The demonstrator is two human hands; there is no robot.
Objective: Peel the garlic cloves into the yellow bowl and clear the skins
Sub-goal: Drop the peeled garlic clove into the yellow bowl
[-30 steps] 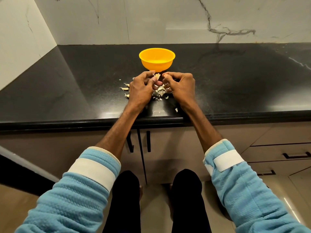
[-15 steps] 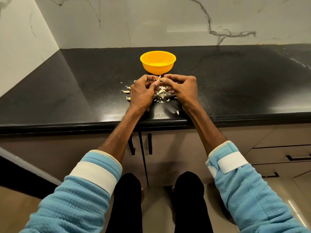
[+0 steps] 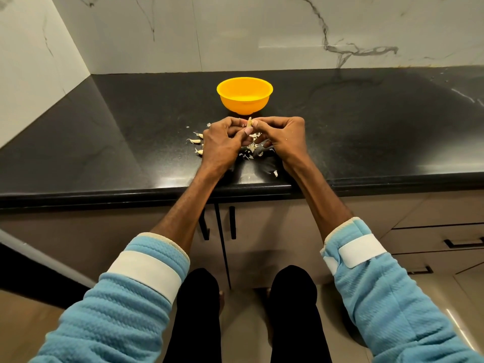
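Pale papery clove (image 3: 250,123) between left hand (image 3: 222,142) and right hand (image 3: 286,137)

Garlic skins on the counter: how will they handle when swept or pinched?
Probably very light and floppy: the garlic skins lie as thin curled flakes. Likely to scatter rather than slide together; bits sit apart, one near the counter edge. The glossy surface may let them skid.

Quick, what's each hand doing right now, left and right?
Left hand: fingers curled, pinching the garlic clove.
Right hand: fingers curled, pinching the same clove from the other side.
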